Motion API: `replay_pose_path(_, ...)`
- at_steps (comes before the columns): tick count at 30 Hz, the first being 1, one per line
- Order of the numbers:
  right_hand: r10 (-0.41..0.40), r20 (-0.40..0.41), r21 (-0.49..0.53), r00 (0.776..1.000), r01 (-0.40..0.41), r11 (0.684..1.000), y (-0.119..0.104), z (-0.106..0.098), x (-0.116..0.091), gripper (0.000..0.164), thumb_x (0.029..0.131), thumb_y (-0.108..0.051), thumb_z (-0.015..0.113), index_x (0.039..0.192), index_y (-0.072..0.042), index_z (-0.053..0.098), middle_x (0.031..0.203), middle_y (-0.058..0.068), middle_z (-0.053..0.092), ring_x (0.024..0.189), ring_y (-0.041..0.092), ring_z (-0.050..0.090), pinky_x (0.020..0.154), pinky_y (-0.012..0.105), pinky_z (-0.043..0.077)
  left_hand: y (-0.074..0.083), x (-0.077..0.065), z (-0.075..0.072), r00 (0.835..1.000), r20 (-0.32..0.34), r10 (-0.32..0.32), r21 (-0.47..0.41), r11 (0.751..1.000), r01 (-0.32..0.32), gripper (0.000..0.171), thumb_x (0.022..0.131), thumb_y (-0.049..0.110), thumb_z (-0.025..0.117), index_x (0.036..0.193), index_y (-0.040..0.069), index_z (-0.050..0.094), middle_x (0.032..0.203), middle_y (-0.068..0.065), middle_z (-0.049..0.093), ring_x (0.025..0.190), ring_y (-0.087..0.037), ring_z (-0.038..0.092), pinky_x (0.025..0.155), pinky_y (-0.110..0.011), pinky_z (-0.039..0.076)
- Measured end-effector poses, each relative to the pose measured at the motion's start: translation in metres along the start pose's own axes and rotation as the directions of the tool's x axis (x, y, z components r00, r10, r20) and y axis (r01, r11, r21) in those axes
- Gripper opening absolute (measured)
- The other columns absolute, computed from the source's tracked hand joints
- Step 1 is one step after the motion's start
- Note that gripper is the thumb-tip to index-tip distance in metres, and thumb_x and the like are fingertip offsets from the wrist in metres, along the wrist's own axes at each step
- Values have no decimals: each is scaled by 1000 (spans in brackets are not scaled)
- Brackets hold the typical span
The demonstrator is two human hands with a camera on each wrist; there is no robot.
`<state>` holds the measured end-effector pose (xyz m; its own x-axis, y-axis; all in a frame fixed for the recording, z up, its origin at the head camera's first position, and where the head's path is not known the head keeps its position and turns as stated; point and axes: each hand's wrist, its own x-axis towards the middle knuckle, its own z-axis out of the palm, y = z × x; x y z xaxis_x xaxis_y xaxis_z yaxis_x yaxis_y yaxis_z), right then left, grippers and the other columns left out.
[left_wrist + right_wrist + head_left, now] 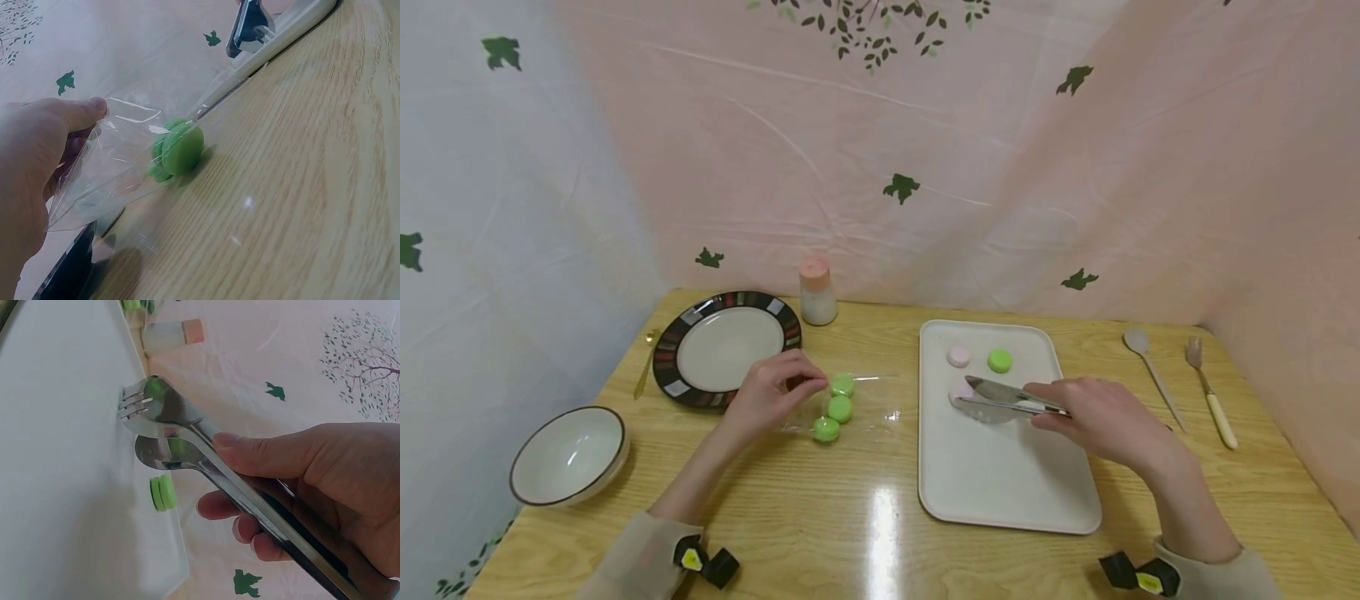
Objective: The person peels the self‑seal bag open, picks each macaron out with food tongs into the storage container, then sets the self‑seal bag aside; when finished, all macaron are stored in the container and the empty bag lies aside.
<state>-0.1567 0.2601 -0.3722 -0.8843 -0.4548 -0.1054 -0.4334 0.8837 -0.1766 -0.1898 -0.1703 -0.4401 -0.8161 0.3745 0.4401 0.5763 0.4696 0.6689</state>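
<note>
My left hand (771,387) pinches the edge of a clear plastic bag (876,410), lifting that side off the table. Three green macarons (840,408) lie in a row inside the bag. In my right hand (1108,417) is a pair of metal tongs (231,484), one tip spoon-shaped and the other fork-toothed. The tongs' tips reach over a white tray (1000,492), around a pale pink macaron (957,392) that they partly cover. Farther back on the tray sit another pink macaron (958,357) and a green macaron (1000,360).
A dark-rimmed plate (730,346) lies behind my left hand, with a bowl (571,457) nearer on the left and a small gold spoon (646,367) beside the plate. A pink-capped shaker (817,292) stands at the back. Right of the tray are a spoon (1153,375) and a fork (1212,396).
</note>
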Motion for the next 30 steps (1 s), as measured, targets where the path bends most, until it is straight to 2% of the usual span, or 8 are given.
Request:
replay_pose_path(4,8,-8,3,1000,-8,1000,-1,-3,-1,40,85,-33,68,121,-16,64,83,-9,68,66,1,53,55,22,41,0,-1,-2,1000,4,3,-5,1000,-3,12,87,27,67,89,17,73,84,11,64,74,-2,55,61,-17,45)
replay_pose_path(7,7,-53,0,999,-7,1000,0,-6,-4,41,85,-35,69,121,-17,63,79,-11,65,62,1,50,52,20,38,0,0,-2,1000,0,14,-5,1000,-14,12,87,27,67,89,16,73,84,11,64,74,-3,55,61,-17,45)
replay_pose_path(13,-18,-134,-2,991,18,1000,-6,-14,-8,40,87,-39,66,122,-19,63,84,-10,65,60,1,46,53,19,36,0,3,0,1000,5,26,-12,1000,-26,8,86,26,67,89,20,72,85,9,65,75,-3,56,65,-17,47)
replay_pose_path(21,-127,-91,34,988,131,991,-44,-12,13,34,87,-35,66,119,-26,65,93,-16,68,67,-2,51,59,19,41,-3,3,-1,999,-5,43,1,999,-43,6,86,24,68,89,20,71,85,9,65,75,-3,56,64,-17,47)
replay_pose_path(25,-150,-73,28,986,152,988,-60,-7,27,32,87,-35,67,118,-27,65,97,-16,69,69,-1,52,63,21,44,-5,3,0,998,-8,64,-4,998,-64,6,86,22,69,88,18,72,85,8,65,74,-2,56,62,-17,47)
replay_pose_path(30,-185,-60,25,981,186,982,-73,0,40,30,85,-34,69,114,-27,67,95,-15,70,69,0,52,64,23,44,-2,0,-1,999,-6,43,6,999,-43,7,86,25,68,89,19,72,86,9,65,74,-3,55,62,-17,46)
